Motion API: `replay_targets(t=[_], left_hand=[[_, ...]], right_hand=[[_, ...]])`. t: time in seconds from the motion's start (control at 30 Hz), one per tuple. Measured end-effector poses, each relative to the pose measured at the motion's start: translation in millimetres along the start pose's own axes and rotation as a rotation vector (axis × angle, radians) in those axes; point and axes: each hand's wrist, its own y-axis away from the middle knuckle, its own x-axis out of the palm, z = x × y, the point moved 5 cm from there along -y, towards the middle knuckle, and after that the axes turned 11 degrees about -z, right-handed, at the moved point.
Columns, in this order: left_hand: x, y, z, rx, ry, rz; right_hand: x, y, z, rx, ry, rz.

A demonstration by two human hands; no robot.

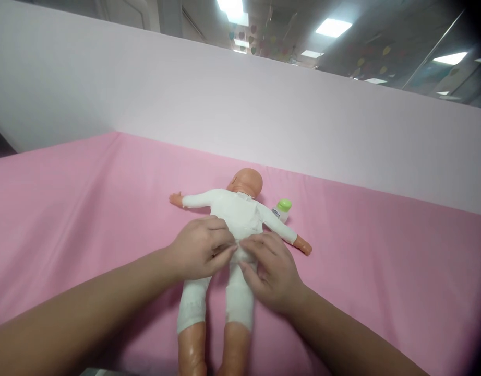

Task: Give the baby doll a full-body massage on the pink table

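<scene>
A baby doll (246, 181) in white clothing (227, 206) lies stretched out, seemingly on its front, with the back of its bald head towards the camera. Its arms are spread and its bare lower legs point at me. At the waist, my left hand (203, 246) is closed in a pinch on the white clothing. Opposite it, my right hand (274, 269) holds the same cloth between bent fingers and thumb. The fingertips of both hands nearly meet over the doll's lower back, which they partly cover.
A small white bottle with a green cap (283, 208) stands beside the doll's right-hand-side arm. Pink sheeting (361, 250) covers the surface under the doll. Behind it rises a white padded wall (209, 99), with glass above reflecting ceiling lights.
</scene>
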Motion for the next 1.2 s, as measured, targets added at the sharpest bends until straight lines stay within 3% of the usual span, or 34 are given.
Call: replay_targets(t=[0.07,0.2,0.27,0.47,0.6,0.7,0.83,1.03,1.2], left_hand=[[0.0,-1,2,-0.004,-0.017,-0.004],[9.5,1,7,-0.047,-0.011,0.141],[11.4,3,8,-0.067,0.013,0.152],[0.3,3,-1,0.047,-0.019,-0.062],[5.9,2,4,0.036,-0.175,0.034],[11.7,2,13,-0.089,-0.225,0.107],[12.6,2,15,-0.175,-0.255,0.084],[9.1,2,12,-0.251,-0.202,0.116],[-1.8,1,2,-0.289,-0.082,0.125]], right_hand=[[4,0,-4,0.035,0.025,0.026],[13,3,-13,0.097,0.028,0.144],[14,4,-13,0.101,0.003,0.152],[2,0,-7,0.011,-0.030,0.021],[-1,-1,-12,0.006,0.077,-0.030],[10,3,-21,0.068,0.117,0.135],[20,7,-28,0.135,0.097,0.311],[12,1,-23,0.154,0.058,0.276],[-1,-4,-13,0.116,-0.056,0.148]])
